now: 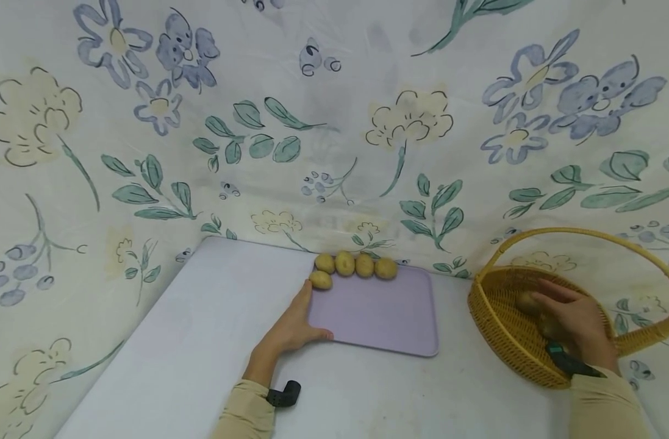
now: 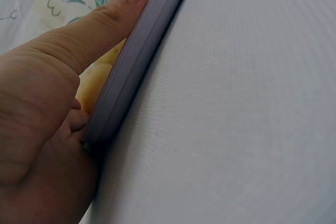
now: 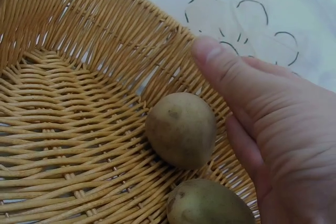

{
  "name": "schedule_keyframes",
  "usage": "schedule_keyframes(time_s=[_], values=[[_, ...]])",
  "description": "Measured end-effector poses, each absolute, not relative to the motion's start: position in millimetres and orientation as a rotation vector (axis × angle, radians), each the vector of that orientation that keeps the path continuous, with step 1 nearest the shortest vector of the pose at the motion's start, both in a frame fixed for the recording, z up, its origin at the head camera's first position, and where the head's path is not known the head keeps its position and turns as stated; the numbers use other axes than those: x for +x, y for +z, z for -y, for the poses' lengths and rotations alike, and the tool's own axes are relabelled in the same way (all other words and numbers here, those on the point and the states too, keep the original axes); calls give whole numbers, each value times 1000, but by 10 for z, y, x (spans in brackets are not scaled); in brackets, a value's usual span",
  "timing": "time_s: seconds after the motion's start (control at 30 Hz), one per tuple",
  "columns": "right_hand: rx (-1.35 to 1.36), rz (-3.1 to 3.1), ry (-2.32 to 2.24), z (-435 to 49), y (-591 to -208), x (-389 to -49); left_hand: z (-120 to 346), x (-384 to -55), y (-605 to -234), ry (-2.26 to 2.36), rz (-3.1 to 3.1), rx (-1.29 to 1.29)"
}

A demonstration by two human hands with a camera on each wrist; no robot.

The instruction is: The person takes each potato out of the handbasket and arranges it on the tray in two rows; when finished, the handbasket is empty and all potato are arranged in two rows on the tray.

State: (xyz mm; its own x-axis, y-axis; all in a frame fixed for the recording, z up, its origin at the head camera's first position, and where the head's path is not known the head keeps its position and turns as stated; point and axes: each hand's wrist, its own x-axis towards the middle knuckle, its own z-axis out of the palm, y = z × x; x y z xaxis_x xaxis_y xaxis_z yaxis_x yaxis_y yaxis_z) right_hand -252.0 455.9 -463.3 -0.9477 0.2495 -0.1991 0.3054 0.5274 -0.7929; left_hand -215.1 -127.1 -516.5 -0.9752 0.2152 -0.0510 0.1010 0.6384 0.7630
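Note:
My left hand (image 1: 291,326) holds the near left corner of a pale purple tray (image 1: 378,311). Its thumb (image 2: 105,22) lies over the rim, while the other fingers run along the left side, close to a single potato (image 1: 321,280). Behind that one, several potatoes (image 1: 344,264) form a row at the tray's back edge. Inside a wicker basket (image 1: 493,323) on the right, my right hand (image 1: 578,320) reaches over the potatoes with nothing in its grasp. The right wrist view shows one potato (image 3: 181,129) beside the hand and another potato (image 3: 210,203) nearer the camera.
The basket's tall arched handle (image 1: 575,231) rises above the right hand. A white table (image 1: 219,292) lies under the tray and basket. Floral cloth (image 1: 290,183) hangs right behind the table's back edge.

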Motion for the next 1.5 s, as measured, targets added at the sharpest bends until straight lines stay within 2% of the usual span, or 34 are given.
schedule_keyframes(time_s=[0.6,0.87,1.37,1.5], values=[[198,-2893,-896,-4554,-4707,-2550,1271,-2142,-5169,1245,-2712,251],[200,-2948,-804,-4533,-4694,-2580,1279,-2142,-5156,1234,-2711,241],[322,-2876,-1048,-4416,-4613,-2519,1253,-2144,-5176,1259,-2696,261],[233,-2924,-1067,-4357,-4543,-2529,1256,-2142,-5169,1252,-2710,253]])
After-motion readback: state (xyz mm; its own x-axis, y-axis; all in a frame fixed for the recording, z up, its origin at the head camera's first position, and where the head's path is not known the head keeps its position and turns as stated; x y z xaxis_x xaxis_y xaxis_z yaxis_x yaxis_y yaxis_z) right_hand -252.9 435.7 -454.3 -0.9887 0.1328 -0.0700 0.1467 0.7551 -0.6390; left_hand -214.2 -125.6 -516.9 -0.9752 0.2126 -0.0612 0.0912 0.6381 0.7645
